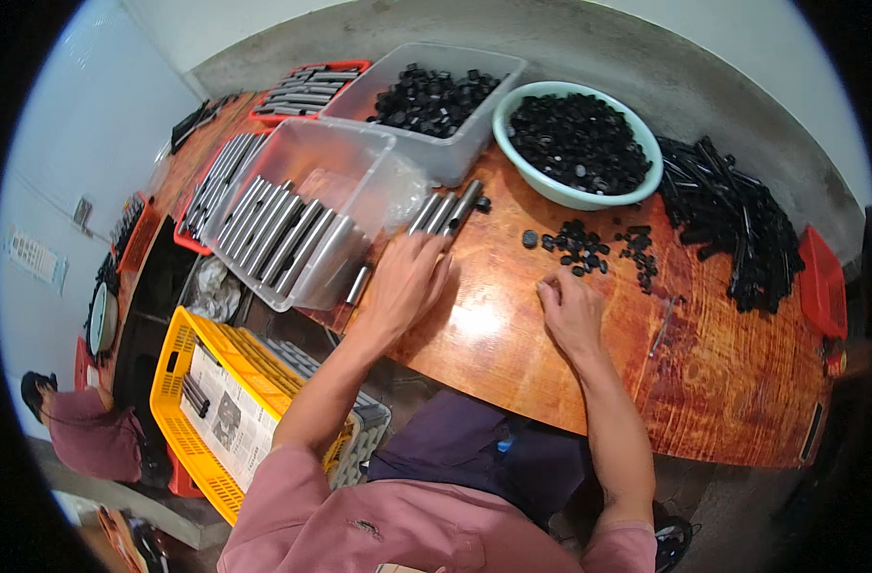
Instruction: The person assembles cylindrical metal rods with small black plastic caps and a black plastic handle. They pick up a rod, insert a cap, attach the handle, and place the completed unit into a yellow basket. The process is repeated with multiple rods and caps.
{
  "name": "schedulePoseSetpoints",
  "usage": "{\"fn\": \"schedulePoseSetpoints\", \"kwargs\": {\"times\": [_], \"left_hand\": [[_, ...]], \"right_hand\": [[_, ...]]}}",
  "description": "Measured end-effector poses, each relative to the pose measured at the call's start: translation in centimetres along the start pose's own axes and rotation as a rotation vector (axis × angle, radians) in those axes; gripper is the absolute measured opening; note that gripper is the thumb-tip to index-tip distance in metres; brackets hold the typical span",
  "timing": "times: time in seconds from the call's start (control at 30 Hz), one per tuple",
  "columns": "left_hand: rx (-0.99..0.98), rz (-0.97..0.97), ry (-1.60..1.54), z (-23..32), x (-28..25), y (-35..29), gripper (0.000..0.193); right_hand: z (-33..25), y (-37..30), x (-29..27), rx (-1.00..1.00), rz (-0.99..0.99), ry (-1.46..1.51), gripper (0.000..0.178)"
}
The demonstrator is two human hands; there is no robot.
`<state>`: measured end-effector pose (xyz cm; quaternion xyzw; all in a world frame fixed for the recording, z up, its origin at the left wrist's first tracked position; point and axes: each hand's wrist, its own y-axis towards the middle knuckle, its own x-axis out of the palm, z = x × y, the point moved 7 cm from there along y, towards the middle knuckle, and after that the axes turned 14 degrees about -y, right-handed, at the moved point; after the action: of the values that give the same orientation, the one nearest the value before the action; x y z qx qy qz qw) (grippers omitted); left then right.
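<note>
My left hand [409, 277] rests at the near ends of several dark metal tubes [445, 210] lying side by side on the wooden table. Its fingers are stretched forward and somewhat apart, touching or almost touching the tubes. My right hand [573, 307] is on the table just in front of a loose group of small black caps [577, 246]. Its thumb and fingers are drawn together, and whatever they hold, if anything, is hidden. A smaller cluster of black bits [638, 258] lies to the right of these caps.
Clear plastic bins hold tubes [273, 229] and black caps [436, 100]. Beyond my right hand stand a pale green basin [574, 196] of black parts and a heap of black tubes [732, 210]. A yellow crate [173, 392] stands left below the table. Another person [92, 430] is far left.
</note>
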<state>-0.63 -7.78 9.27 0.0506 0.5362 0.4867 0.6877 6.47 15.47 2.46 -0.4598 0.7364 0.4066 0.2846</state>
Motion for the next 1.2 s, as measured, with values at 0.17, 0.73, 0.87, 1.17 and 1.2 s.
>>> {"fn": "schedulePoseSetpoints", "kwargs": {"times": [0.17,0.73,0.87,1.17,1.2], "left_hand": [[-0.131,-0.079,0.336,-4.3,4.9,4.2,0.029],[-0.452,0.002,-0.046,-1.1,5.3,1.8,0.032],[-0.706,0.030,-0.533,-2.4,7.7,0.0,0.037],[-0.857,-0.013,-1.322,-2.4,14.5,1.4,0.034],[-0.875,-0.006,-1.393,-2.1,15.1,1.7,0.035]], "right_hand": [[0.0,0.2,-0.1,0.011,-0.071,0.034,0.014],[2.9,0.6,0.2,0.189,-0.044,0.362,0.015],[0.4,0.3,-0.1,-0.120,-0.093,0.248,0.022],[0.8,0.5,0.7,0.021,-0.110,0.189,0.038],[0.9,0.5,0.6,0.018,-0.090,0.199,0.038]]}}
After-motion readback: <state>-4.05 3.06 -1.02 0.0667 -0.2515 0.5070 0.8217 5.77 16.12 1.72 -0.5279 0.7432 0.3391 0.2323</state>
